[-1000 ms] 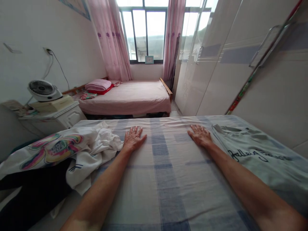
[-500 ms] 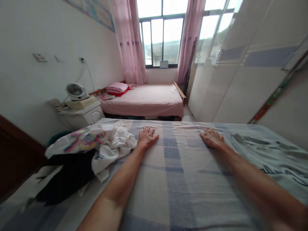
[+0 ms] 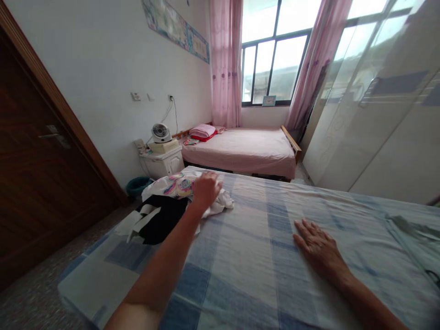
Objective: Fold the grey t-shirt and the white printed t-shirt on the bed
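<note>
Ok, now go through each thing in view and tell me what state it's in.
left hand, over the clothes pile, grip blurred
right hand, open, flat on the checked sheet
clothes pile, crumpled
door, shut
curtains, drawn aside
pink bed, made
wardrobe doors, shut
</note>
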A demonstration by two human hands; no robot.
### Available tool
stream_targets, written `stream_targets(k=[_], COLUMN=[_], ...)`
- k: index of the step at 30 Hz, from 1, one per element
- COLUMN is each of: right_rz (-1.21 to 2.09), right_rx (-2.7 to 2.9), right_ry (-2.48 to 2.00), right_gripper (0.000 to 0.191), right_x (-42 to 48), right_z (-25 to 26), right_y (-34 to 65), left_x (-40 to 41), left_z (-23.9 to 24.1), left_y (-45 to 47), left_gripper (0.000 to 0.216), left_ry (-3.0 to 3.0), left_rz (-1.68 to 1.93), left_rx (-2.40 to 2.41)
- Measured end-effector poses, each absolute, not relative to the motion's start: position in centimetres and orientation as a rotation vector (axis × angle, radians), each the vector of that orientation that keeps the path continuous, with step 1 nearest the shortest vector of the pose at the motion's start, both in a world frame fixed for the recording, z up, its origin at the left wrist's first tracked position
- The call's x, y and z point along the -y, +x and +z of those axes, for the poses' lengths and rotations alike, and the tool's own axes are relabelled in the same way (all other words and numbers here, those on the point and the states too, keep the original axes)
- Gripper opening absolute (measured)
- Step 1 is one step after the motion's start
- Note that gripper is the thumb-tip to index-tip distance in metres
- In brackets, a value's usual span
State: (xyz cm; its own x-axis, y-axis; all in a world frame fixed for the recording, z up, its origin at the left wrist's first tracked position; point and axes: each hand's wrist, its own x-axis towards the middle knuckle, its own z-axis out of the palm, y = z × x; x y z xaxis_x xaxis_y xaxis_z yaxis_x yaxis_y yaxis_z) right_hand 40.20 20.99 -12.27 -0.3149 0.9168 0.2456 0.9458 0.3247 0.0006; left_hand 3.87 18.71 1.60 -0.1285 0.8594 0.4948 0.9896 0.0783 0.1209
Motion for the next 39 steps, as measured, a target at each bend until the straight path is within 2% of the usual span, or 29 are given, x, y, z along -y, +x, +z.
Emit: stream_targets(k=[4, 9, 13, 15, 18, 23, 27, 30, 31, 33, 35, 37, 39], right_rz=[-0.203, -0.16, -0.145, -0.142, -0.124, -0.1, -0.111, -0.107, -0.104, -0.101, -0.087, -0.026, 0.085], right_rx=[2.403, 2.391, 2.422, 2.427, 2.434, 2.428, 2.421, 2.41, 2.402, 2.377, 2.381, 2.405, 2.359], right_ry=[-1.696, -1.709, -1.713, -1.719, -1.728, -1.73, -1.715, -1.702, -1.69, -1.657, -1.588, -1.488, -1.425], right_gripper=[0.054, 0.052, 0.053, 0.053, 0.052, 0.052, 0.051, 0.05, 0.05, 0.049, 0.043, 0.034, 0.028], right_x=[-21.1, -20.7, -20.5, -20.5, -20.4, -20.1, -20.1, -20.1, -20.2, -20.2, -20.3, -20.4, -20.5], right_z=[-12.0, -11.5, -11.1, -10.9, -10.7, -10.3, -10.2, -10.4, -10.4, -10.6, -10.7, -10.5, -10.1], right_y=[40.1, 39.9, 39.9, 39.9, 39.8, 39.8, 39.7, 39.7, 39.8, 40.0, 40.3, 40.6, 40.9], left_x=[-15.6, -14.7, -14.9, -15.1, -15.4, -15.7, -15.1, -14.2, -13.9, -13.8, -14.2, -15.2, -16.2], left_z=[3.4, 3.7, 3.5, 3.1, 2.3, 3.8, 6.0, 6.4, 6.2, 5.4, 3.9, 2.2, 0.4], left_y=[-2.3, -4.7, -4.7, -5.1, -5.9, -5.1, -0.1, 5.4, 7.1, 9.6, 11.1, 11.5, 11.2], left_gripper=[0.036, 0.033, 0.048, 0.045, 0.031, 0.025, 0.028, 0.023, 0.022, 0.022, 0.024, 0.025, 0.023], left_ry=[-1.342, -1.37, -1.297, -1.301, -1.385, -1.39, -1.505, -1.887, -2.105, -2.64, -2.991, -2.934, -2.622], left_rz=[-0.505, -0.417, -0.422, -0.452, -0.679, -1.187, -1.517, -1.946, -1.989, -1.838, -1.519, -1.321, -1.174], left_rx=[2.31, 2.414, 2.403, 2.43, 2.383, 2.022, 1.692, 1.342, 1.271, 1.246, 1.361, 1.559, 1.758])
